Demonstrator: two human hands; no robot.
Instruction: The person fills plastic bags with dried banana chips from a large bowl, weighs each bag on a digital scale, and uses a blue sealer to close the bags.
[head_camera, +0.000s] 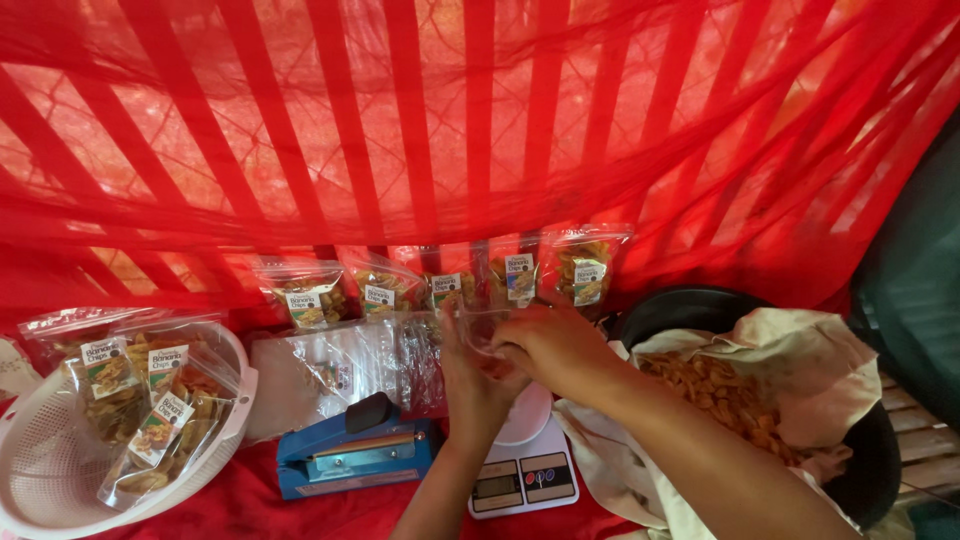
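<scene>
We hold a clear plastic bag (478, 330) open over the kitchen scale (524, 465).

Our left hand (470, 385) pinches the near edge of the bag, fingers pointing up, while our right hand (556, 345) curls over its mouth, fingers closed on the film. The bag hangs just above the white scale on the red-covered tabletop (240, 505). Just left of the scale lies a blue heat sealer (352, 455), with a stack of empty bags (345, 365) behind it. To the right, a black bowl (700, 305) lined with paper holds loose chips (725, 395). Filled, labelled packets (450, 280) stand in a row against the red netting (480, 130), and more lie in a white basket (40, 470) at far left.
</scene>
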